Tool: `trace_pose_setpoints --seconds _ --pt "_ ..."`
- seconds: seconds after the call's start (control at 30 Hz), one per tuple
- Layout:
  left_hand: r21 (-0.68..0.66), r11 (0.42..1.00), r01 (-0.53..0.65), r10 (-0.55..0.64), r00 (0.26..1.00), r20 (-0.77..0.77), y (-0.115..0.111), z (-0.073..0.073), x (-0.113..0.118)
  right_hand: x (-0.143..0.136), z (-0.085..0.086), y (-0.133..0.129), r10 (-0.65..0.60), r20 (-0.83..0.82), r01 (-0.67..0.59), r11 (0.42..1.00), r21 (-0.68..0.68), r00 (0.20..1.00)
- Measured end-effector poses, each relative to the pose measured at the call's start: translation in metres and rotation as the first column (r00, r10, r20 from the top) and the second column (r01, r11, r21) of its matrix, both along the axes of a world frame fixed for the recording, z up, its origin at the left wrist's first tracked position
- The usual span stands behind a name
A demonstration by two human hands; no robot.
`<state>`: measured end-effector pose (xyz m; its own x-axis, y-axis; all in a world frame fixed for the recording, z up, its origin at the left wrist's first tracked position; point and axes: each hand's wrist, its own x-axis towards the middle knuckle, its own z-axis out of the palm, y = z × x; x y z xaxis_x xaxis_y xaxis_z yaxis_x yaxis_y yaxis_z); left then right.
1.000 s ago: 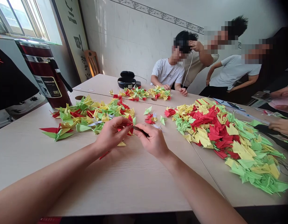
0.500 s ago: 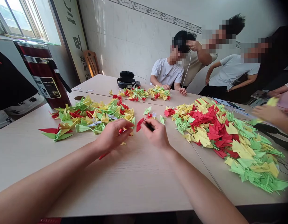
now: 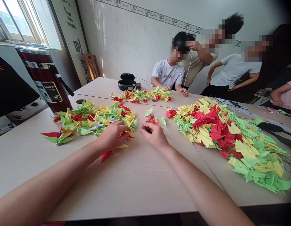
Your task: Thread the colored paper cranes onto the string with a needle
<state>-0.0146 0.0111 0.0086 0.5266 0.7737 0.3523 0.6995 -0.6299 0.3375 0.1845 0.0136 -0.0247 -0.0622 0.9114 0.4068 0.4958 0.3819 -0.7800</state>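
My left hand point(image 3: 114, 135) is at the near edge of the left pile of folded paper pieces point(image 3: 98, 116), its fingers bent over red and yellow paper; whether it grips any is hidden. My right hand point(image 3: 155, 135) is closed around a small dark item that I cannot make out, just right of that pile. Beyond it lie a few loose pieces, among them a red one point(image 3: 150, 119) and a green one point(image 3: 164, 121). A red paper tip point(image 3: 106, 156) lies below my left hand.
A large pile of red, yellow and green folded paper point(image 3: 221, 135) covers the right side. A dark red vacuum flask point(image 3: 47, 81) stands at the left. Farther back are a smaller paper pile point(image 3: 138, 94), an open black case point(image 3: 127, 82) and several people.
The red piece at my right fingertips no longer shows there. My left hand has lowered onto the pile's edge. At the far right, a person's hand with yellow-green paper has left the view.
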Motion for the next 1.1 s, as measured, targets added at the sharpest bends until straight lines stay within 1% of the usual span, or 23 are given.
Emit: trace_pose_setpoints --seconds 0.17,0.3,0.37,0.43,0.53,0.6,0.63,0.67,0.73,0.77,0.8,0.87,0.93,0.97,1.1 --pt "0.039 0.999 -0.013 0.015 0.998 -0.06 0.003 -0.005 -0.001 -0.017 -0.003 -0.011 0.092 0.177 -0.078 0.994 -0.083 0.98" --pt "0.028 1.0 -0.015 0.017 0.998 -0.064 0.003 -0.006 0.0 -0.02 -0.004 -0.013 0.088 0.261 -0.07 0.994 -0.078 0.961" --pt "0.009 1.0 -0.023 0.023 1.0 -0.02 0.003 -0.004 0.0 -0.02 -0.004 -0.013 0.089 0.268 -0.07 0.994 -0.079 0.959" --pt "-0.004 1.0 -0.026 0.026 0.998 0.054 0.003 -0.002 0.0 -0.021 -0.003 -0.014 0.093 0.247 -0.073 0.994 -0.086 0.965" --pt "-0.006 0.998 -0.056 0.056 0.973 0.223 0.002 0.001 0.0 -0.022 -0.002 -0.014 0.081 0.136 -0.067 0.992 -0.104 0.987" --pt "-0.078 0.994 -0.077 0.102 0.92 0.378 0.002 0.003 -0.001 -0.022 0.0 -0.014 0.056 0.016 -0.054 0.993 -0.108 0.998" --pt "-0.149 0.987 -0.065 0.128 0.875 0.466 0.001 0.004 0.0 -0.022 0.0 -0.013 0.048 -0.051 -0.053 0.993 -0.106 0.998" --pt "-0.23 0.973 -0.027 0.153 0.819 0.553 0.001 0.005 0.0 -0.022 0.001 -0.013 0.046 -0.118 -0.058 0.993 -0.099 0.992" --pt "-0.372 0.922 0.107 0.2 0.691 0.694 0.0 0.006 0.001 -0.021 0.003 -0.013 0.071 -0.24 -0.092 0.993 -0.077 0.968" --pt "-0.421 0.889 0.178 0.226 0.631 0.743 -0.001 0.006 0.002 -0.021 0.005 -0.014 0.091 -0.289 -0.116 0.991 -0.07 0.953" --pt "-0.458 0.855 0.243 0.25 0.58 0.775 -0.002 0.006 0.003 -0.021 0.007 -0.016 0.11 -0.329 -0.139 0.988 -0.068 0.938" --pt "-0.513 0.788 0.34 0.31 0.501 0.808 -0.004 0.006 0.006 -0.022 0.013 -0.021 0.141 -0.386 -0.183 0.98 -0.075 0.912" --pt "-0.538 0.741 0.402 0.349 0.454 0.82 -0.007 0.006 0.008 -0.024 0.02 -0.028 0.16 -0.421 -0.215 0.973 -0.087 0.893" --pt "-0.54 0.725 0.428 0.35 0.446 0.823 -0.009 0.006 0.009 -0.025 0.023 -0.031 0.166 -0.437 -0.229 0.969 -0.095 0.884" --pt "-0.536 0.677 0.504 0.307 0.468 0.829 -0.012 0.007 0.011 -0.028 0.028 -0.035 0.177 -0.514 -0.289 0.946 -0.147 0.839"
